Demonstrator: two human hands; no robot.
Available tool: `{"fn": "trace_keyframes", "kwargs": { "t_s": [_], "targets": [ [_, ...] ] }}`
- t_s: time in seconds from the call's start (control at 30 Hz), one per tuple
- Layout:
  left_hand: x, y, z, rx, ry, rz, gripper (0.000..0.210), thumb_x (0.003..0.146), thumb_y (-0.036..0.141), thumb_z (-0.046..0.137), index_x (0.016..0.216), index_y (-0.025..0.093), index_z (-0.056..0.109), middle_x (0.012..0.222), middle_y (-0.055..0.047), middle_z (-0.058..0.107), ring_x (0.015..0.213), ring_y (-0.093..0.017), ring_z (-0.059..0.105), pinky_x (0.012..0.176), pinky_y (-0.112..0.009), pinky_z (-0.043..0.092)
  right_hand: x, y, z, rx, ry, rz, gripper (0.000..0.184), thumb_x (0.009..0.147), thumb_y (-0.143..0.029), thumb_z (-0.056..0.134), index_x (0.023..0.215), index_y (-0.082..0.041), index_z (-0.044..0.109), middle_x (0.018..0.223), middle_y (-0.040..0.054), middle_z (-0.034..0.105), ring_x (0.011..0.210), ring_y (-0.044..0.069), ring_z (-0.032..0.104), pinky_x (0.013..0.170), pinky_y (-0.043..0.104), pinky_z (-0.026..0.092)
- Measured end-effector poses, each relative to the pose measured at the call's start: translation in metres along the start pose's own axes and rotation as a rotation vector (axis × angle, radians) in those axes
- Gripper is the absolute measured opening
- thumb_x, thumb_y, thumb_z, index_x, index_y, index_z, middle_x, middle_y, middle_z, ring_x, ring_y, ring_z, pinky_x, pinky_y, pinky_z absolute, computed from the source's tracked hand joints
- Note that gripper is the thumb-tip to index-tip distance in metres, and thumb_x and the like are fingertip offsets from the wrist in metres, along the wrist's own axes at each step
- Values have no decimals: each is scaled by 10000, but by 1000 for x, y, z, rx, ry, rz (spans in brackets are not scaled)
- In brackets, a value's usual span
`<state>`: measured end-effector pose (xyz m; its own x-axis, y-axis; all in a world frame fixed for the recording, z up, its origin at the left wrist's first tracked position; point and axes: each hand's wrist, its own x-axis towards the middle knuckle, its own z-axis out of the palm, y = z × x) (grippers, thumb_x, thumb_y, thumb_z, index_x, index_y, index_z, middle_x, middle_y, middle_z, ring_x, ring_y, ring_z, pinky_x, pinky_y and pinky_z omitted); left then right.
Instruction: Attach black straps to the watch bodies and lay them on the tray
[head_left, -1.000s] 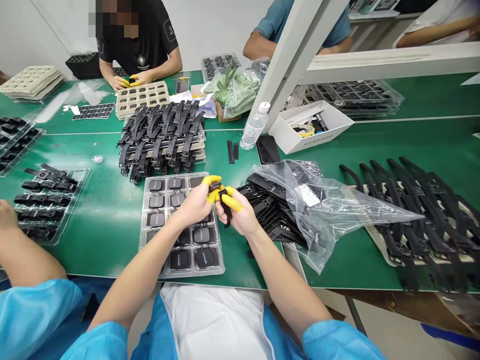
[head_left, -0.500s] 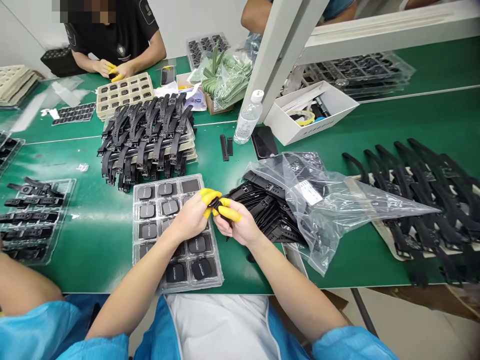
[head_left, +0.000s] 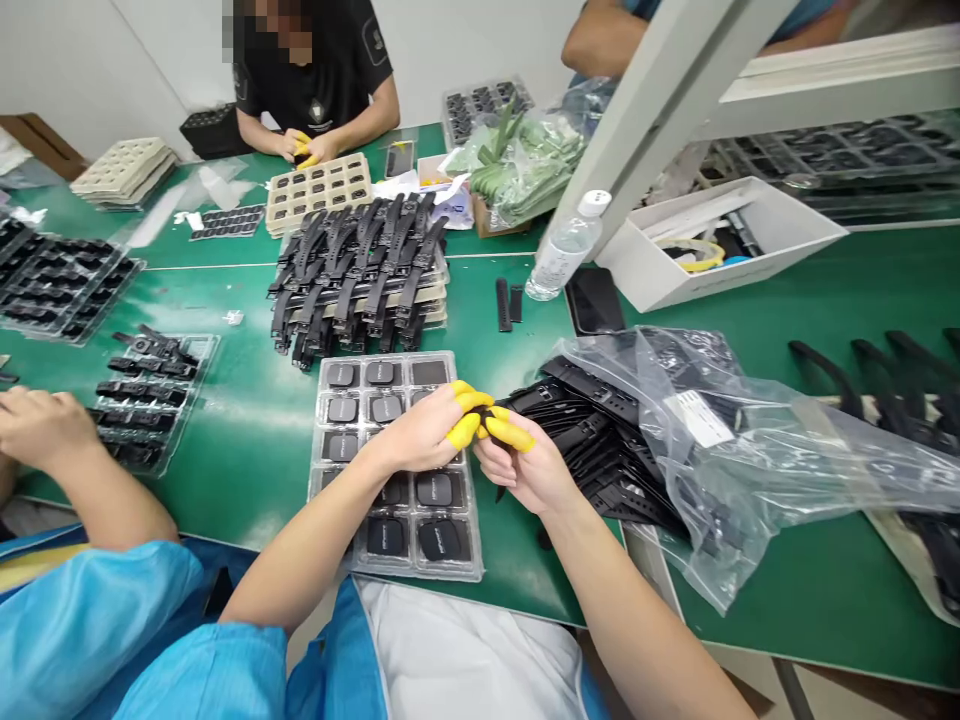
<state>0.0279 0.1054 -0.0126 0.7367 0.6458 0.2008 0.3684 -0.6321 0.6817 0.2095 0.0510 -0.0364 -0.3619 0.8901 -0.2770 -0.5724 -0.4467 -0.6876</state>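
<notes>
Above the right side of a clear plastic tray (head_left: 429, 372), my left hand (head_left: 424, 432) and my right hand (head_left: 536, 465) meet, yellow covers on the fingertips. Both pinch a small black watch part (head_left: 484, 416), mostly hidden by the fingers; a dark end hangs below my right hand. Square black watch faces (head_left: 386, 535) with pale lettering sit in the tray's compartments; the top right compartment holds none. Just right of my right hand lies a pile of black watch straps (head_left: 600, 440), partly inside a clear plastic bag (head_left: 757, 490).
Stacked trays of strapped watches (head_left: 356, 280) stand beyond the tray. A water bottle (head_left: 566, 245), a phone (head_left: 594, 300) and a white box (head_left: 675, 290) are near the slanted post (head_left: 660, 110). Co-workers sit across and at left, one hand (head_left: 45, 428) resting there.
The view has swung, so the table's things sit further right and the left side shows more. My hands stay together on the black part. The left co-worker's hand has come into view.
</notes>
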Motion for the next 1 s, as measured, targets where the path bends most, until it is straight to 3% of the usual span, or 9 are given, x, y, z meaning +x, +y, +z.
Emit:
{"fn": "trace_keyframes", "kwargs": {
  "t_s": [0.1, 0.17, 0.27, 0.37, 0.47, 0.57, 0.7, 0.77, 1.0],
  "targets": [
    [-3, 0, 5, -132, 129, -97, 338, 1017, 285, 506, 1332, 192, 583, 1256, -124, 673, 1173, -241, 650, 1040, -397, 543, 0, 2, 4, -69, 43, -92, 365, 880, -531, 758, 823, -230, 561, 557, -52, 504, 437, 107, 382, 382, 223, 325],
    [-3, 0, 11, -233, 259, -151, 253, 979, 356, 608, 1162, 188, 656, 1148, -104, 701, 1101, -238, 672, 989, -384, 557, 0, 4, 6, -121, 57, -111, 379, 891, -564, 737, 830, -233, 564, 597, -46, 506, 464, 120, 422, 408, 248, 396],
    [1, -2, 15, -554, 491, -264, 336, 895, 497, 726, 972, 182, 638, 998, -75, 714, 940, -213, 706, 838, -341, 590, 0, 7, 5, -168, 12, 4, 431, 892, -620, 710, 809, -226, 558, 593, -69, 425, 436, 93, 330, 385, 236, 377],
    [6, -8, 7, -901, 823, -408, 500, 843, 615, 752, 1034, 204, 540, 1022, -65, 742, 732, -170, 733, 660, -288, 586, 0, 7, -1, -236, -16, 158, 454, 869, -635, 727, 808, -212, 574, 581, -81, 395, 424, 68, 255, 362, 203, 294],
    [6, -14, -1, -973, 1003, -486, 530, 852, 584, 749, 1124, 222, 473, 1120, -86, 753, 601, -146, 722, 600, -284, 585, 1, 2, -5, -330, 104, 68, 426, 830, -583, 792, 805, -210, 586, 587, -68, 451, 433, 72, 324, 383, 206, 323],
    [3, -12, 9, -846, 695, -478, 374, 939, 423, 645, 1218, 207, 521, 1190, -112, 745, 622, -156, 735, 661, -333, 621, 1, -1, 1, -345, 238, -168, 375, 809, -509, 839, 825, -229, 590, 647, -39, 564, 482, 99, 451, 441, 232, 413],
    [-2, -5, 27, -323, 232, -227, 430, 914, 104, 484, 1309, 184, 635, 1364, -131, 683, 1220, -245, 691, 1107, -406, 531, -2, 2, 12, -292, 145, -139, 343, 816, -495, 835, 813, -233, 615, 586, -25, 565, 476, 115, 439, 440, 248, 388],
    [-3, -4, 28, -169, 128, -167, 560, 870, 24, 431, 1376, 173, 618, 1427, -127, 644, 1367, -238, 591, 1188, -390, 465, -4, 4, 12, -282, 108, -88, 349, 822, -492, 831, 781, -225, 611, 560, -22, 546, 454, 105, 401, 423, 243, 339],
    [-4, -3, 17, -65, -18, -163, 625, 872, 0, 394, 1447, 148, 589, 1434, -130, 615, 1376, -214, 570, 1184, -338, 456, -6, 6, 1, -242, 28, 21, 363, 838, -459, 831, 722, -202, 602, 479, -56, 429, 400, 63, 286, 387, 204, 220]
  ]
}}
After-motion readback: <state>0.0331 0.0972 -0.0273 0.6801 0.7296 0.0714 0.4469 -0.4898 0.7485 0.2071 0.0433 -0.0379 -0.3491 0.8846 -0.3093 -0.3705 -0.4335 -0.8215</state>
